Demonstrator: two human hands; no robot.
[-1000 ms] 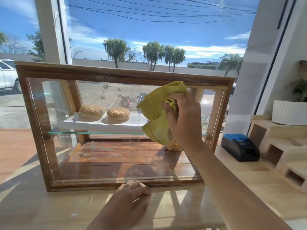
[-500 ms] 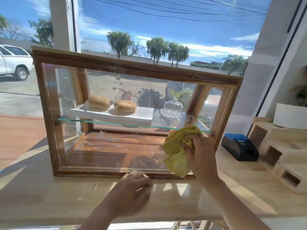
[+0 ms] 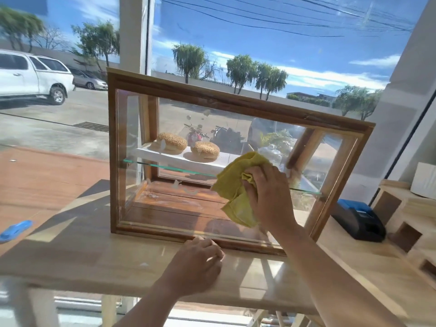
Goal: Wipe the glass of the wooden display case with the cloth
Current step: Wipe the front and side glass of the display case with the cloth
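Note:
A wooden display case (image 3: pixel 212 90) with glass walls stands on a pale wooden counter (image 3: pixel 94 256). Inside, two sesame buns (image 3: pixel 204 151) lie on a white board above a glass shelf. My right hand (image 3: pixel 269 197) grips a bunched yellow cloth (image 3: pixel 236 182) and presses it against the front glass (image 3: pixel 169 204), right of centre at shelf height. My left hand (image 3: pixel 195 265) rests on the counter with curled fingers, just in front of the case's bottom rail, holding nothing.
A black and blue receipt printer (image 3: pixel 358 218) sits right of the case, beside a pale wooden stepped stand (image 3: pixel 410 223) with a white pot. A blue object (image 3: pixel 14 230) lies at the counter's left end. A large window is close behind the case.
My right hand swept the cloth from the upper middle of the glass down to the lower right, then back up and slightly left. My left hand stayed on the counter. The view shifted.

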